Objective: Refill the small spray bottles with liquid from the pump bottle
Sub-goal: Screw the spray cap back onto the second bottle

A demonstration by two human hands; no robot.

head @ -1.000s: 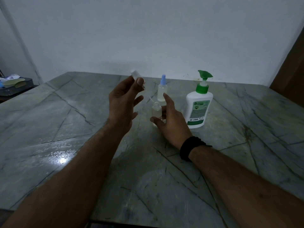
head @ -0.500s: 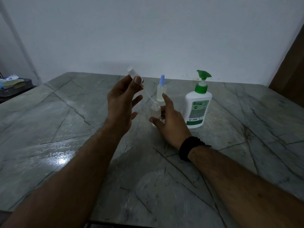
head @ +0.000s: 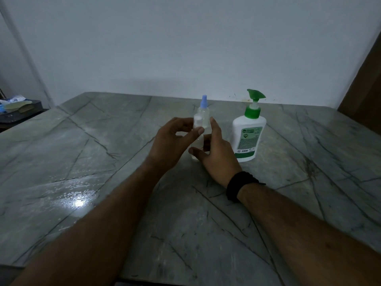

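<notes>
Grey-green veined stone forms the table (head: 288, 203), where a white pump bottle (head: 247, 137) with a green head stands just right of the hands. The right hand (head: 216, 153) curls round a small clear spray bottle (head: 198, 142) standing on the table, while the left hand (head: 173, 139) pinches its white spray cap (head: 197, 121) on top. Behind them stands a second small bottle with a blue cap (head: 204, 104).

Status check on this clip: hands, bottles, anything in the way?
Left hand pinches spray cap over small bottle. Right hand grips that bottle. Pump bottle untouched. No obstruction.
</notes>
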